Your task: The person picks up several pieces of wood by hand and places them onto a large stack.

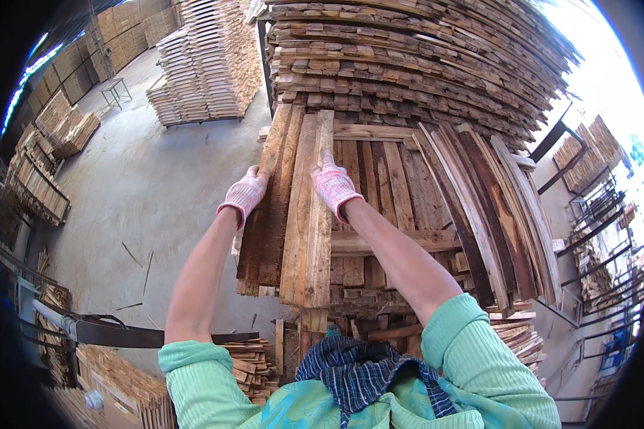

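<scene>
Several long, rough wooden boards [300, 207] lie side by side at the left of the stack before me, pointing away from me. My left hand [247, 191], in a white and pink knitted glove, grips the outer left edge of a dark brown board [270, 214]. On the other side, my right hand [333, 187], gloved alike, closes over the right edge of a paler board [321, 214]. The group of boards sits between both hands. Some fingertips are hidden behind the wood. Beneath them is a layer of planks [393, 182] with crosswise strips [393, 242].
More loose boards [490, 214] lie fanned at the stack's right side. A tall pile of layered planks [401, 64] rises just beyond. Another lumber stack [207, 64] stands on the concrete floor [122, 193] at far left. A metal bar [136, 332] crosses at lower left.
</scene>
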`<state>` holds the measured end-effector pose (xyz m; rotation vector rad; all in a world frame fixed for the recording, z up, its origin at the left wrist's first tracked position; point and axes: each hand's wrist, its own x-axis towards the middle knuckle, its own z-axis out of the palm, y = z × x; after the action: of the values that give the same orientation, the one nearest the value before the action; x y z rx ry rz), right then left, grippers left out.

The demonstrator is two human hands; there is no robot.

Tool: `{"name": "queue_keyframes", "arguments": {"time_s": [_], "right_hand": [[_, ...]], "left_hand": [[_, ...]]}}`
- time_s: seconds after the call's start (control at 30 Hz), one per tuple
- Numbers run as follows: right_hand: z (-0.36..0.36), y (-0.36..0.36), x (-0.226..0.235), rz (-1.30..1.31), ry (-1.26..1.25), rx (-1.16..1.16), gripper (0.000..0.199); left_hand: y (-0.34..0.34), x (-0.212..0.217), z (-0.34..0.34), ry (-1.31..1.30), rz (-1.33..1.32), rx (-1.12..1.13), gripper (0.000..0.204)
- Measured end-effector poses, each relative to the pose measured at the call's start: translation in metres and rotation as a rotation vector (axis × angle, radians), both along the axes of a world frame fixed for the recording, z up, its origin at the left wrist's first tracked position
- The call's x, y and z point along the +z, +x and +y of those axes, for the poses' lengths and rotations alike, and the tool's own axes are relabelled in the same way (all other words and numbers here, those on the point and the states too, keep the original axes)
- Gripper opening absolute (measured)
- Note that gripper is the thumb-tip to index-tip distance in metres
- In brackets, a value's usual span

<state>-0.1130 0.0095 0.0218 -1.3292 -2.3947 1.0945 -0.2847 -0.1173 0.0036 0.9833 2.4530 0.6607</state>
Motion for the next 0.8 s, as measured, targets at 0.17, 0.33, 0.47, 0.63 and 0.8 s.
{"name": "queue_keyframes", "arguments": {"time_s": [0.17,0.33,0.47,0.63,0.8], "right_hand": [[0.017,0.033,0.006,0.112,-0.012,-0.025,0.073],[0.008,0.09,0.07,0.141,-0.107,0.005,0.094],[0.076,0.129,0.028,-0.186,0.214,0.014,0.096],[0.083,0.123,0.003,-0.094,0.207,0.066,0.085],[0.074,0.197,0.106,-0.265,0.334,0.049,0.072]], "left_hand": [[0.019,0.001,0.01,0.028,0.086,0.046,0.062],[0.025,0.004,-0.004,0.09,0.223,0.089,0.062],[0.047,0.013,0.02,0.13,0.224,0.004,0.06],[0.022,-0.003,0.013,0.048,0.217,0.049,0.069],[0.046,0.016,0.004,0.193,1.183,-0.151,0.056]]}}
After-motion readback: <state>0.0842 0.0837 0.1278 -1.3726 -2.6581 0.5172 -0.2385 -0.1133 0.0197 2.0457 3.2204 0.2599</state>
